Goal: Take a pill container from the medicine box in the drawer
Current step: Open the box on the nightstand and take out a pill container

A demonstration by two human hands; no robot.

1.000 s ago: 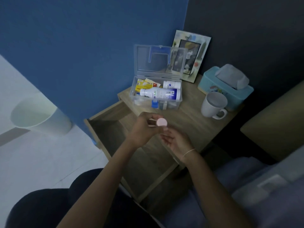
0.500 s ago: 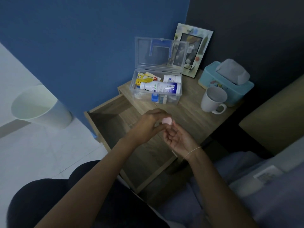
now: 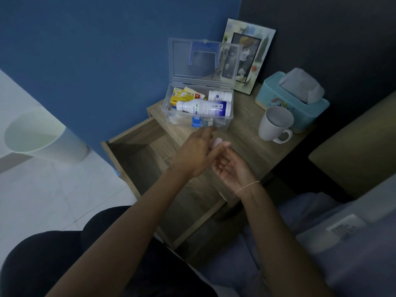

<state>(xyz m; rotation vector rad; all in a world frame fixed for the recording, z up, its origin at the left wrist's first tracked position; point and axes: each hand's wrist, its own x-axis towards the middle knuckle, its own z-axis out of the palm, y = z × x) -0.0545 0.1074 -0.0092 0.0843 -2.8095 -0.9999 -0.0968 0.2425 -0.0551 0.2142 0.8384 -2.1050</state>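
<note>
Drawer of pale wood (image 3: pixel 137 161) stands open. Above it the left hand (image 3: pixel 196 154) meets the right hand (image 3: pixel 234 170), which lies palm up with loosely curled fingers. The small pink round pill container (image 3: pixel 217 142) is between them. I cannot tell which hand grips it, because the left fingers are blurred. The clear plastic medicine box (image 3: pixel 169 107) stands open behind, on the wooden nightstand top (image 3: pixel 246 146).

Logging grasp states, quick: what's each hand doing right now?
Left hand: pinching the pink container.
Right hand: open, palm up, empty.
</note>
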